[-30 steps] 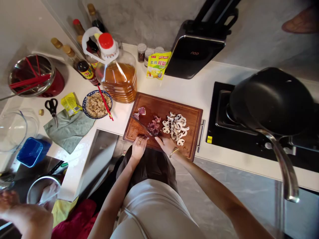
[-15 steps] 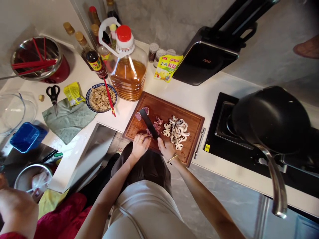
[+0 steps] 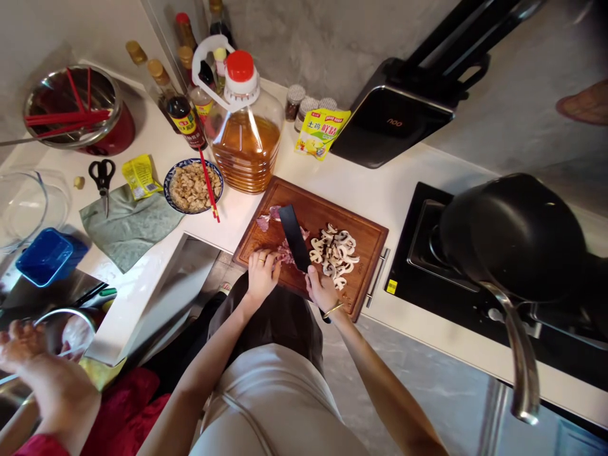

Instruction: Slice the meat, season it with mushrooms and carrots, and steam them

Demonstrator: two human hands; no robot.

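Observation:
My right hand grips a black-bladed kitchen knife by its handle, the blade pointing up and left over the wooden cutting board. Left of the blade, my left hand has its fingers curled against red raw meat at the board's front edge. Part of that meat is hidden by the fingers and the blade. Another piece of meat lies at the board's upper left. Sliced mushrooms are heaped on the right side of the board.
A large oil jug and a bowl of cooked pieces with red chopsticks stand behind the board. A black wok sits on the stove at right. Below the left counter is an open drawer. A co-worker's hand is at lower left.
The knife has shifted slightly right and its blade is turned flatter to view. My left hand has moved a little left. The co-worker's hand has moved up and to the right.

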